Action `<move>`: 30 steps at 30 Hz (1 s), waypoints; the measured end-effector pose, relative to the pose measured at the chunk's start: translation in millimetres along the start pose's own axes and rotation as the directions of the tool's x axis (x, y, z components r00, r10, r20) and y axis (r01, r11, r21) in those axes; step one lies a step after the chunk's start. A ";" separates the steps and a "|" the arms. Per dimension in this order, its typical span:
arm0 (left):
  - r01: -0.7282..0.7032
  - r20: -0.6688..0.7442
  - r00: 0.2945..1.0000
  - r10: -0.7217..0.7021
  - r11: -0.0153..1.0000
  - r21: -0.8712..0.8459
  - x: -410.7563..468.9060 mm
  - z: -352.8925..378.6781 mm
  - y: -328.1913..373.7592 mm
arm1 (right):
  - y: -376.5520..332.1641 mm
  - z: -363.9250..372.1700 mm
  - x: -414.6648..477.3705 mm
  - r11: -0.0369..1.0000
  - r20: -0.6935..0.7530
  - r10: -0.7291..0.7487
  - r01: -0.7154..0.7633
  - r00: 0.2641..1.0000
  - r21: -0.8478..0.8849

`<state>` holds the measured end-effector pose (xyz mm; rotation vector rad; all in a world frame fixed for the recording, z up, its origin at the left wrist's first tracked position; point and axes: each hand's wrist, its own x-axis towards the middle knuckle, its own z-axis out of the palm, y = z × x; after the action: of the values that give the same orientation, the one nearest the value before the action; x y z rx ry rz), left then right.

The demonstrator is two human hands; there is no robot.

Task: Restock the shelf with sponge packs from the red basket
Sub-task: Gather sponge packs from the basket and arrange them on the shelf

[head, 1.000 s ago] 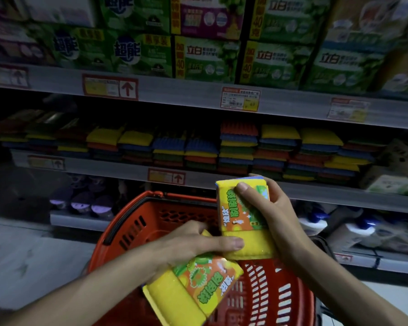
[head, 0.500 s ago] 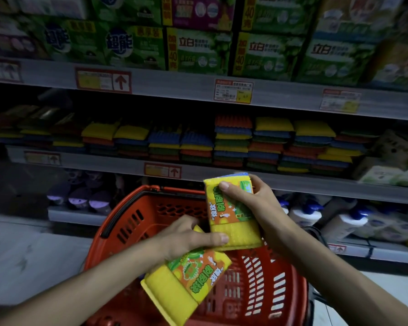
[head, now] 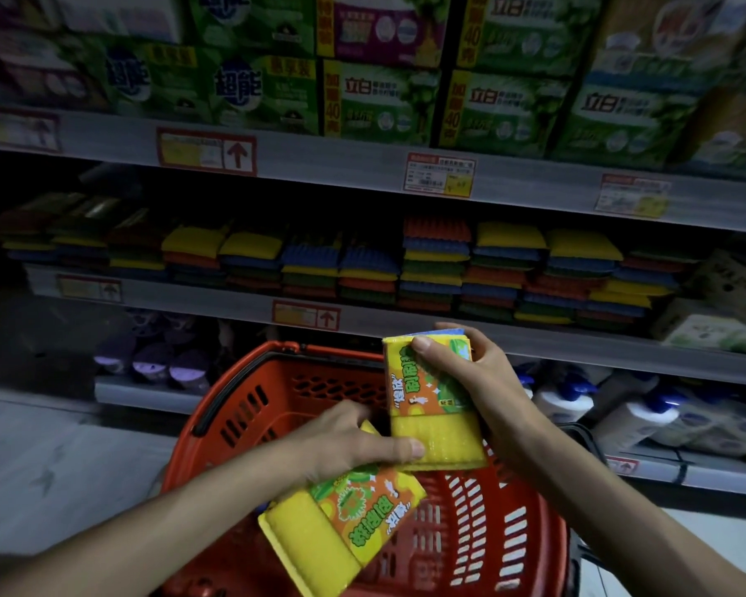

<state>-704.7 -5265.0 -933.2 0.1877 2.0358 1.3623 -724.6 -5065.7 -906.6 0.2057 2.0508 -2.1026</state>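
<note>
Two sponge packs are held up over the red basket (head: 272, 402), one in each of the hands. An upright sponge pack (head: 431, 394) is gripped by the right hand (head: 487, 381): the thumb is pressed on the orange and green label near the top and the fingers are curled round the far side. Just below and to the left, a tilted sponge pack (head: 345, 523) is held by the left hand (head: 341, 445), its yellow end pointed down toward the viewer. The hand is laid over the pack's upper end, its fingers mostly hidden behind. The left thumb is stretched out to the right and is touching the bare yellow lower part of the upright pack.

Behind the hands, the shelf (head: 375, 323) is seen well stocked: stacked sponges (head: 436, 265) in yellow, blue, red and green are ranged along it in rows. Green detergent boxes (head: 380, 101) are lined up on the level above, with price tags (head: 440, 174) fixed to its edge. White bottles (head: 634, 420) with blue caps are seen on the bottom level at right, and purple-topped items (head: 151, 359) at left in deep shadow.
</note>
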 end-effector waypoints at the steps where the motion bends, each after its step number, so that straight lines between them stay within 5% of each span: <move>1: 0.002 0.000 1.000 -0.002 1.000 0.009 0.4 -0.5 -1.1 | 1.1 0.4 0.1 1.000 -0.002 0.001 -0.001 1.000 -0.002; 15: 0.018 -0.001 1.000 -0.018 1.000 0.023 -6.3 -17.4 9.8 | 1.5 -0.6 2.1 0.999 0.017 0.038 -0.038 0.999 0.007; 20: 0.084 -0.183 0.976 -0.121 0.977 -0.195 -8.3 -35.5 8.5 | 6.7 -2.5 -2.1 0.993 0.084 0.116 -0.116 0.990 -0.003; 24: 0.098 -0.154 0.973 -0.170 0.914 -0.394 -12.6 -39.2 15.7 | 10.6 9.2 -9.1 0.994 0.138 0.105 -0.107 0.985 0.007; 30: 0.094 -0.144 0.975 -0.168 0.904 -0.416 -18.8 -30.6 19.2 | 4.6 24.6 -4.8 0.981 0.078 0.120 -0.130 0.990 0.145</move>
<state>-713.2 -5288.7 -901.2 -0.2614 1.8106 1.7283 -718.0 -5090.1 -909.2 0.2730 1.7943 -2.1557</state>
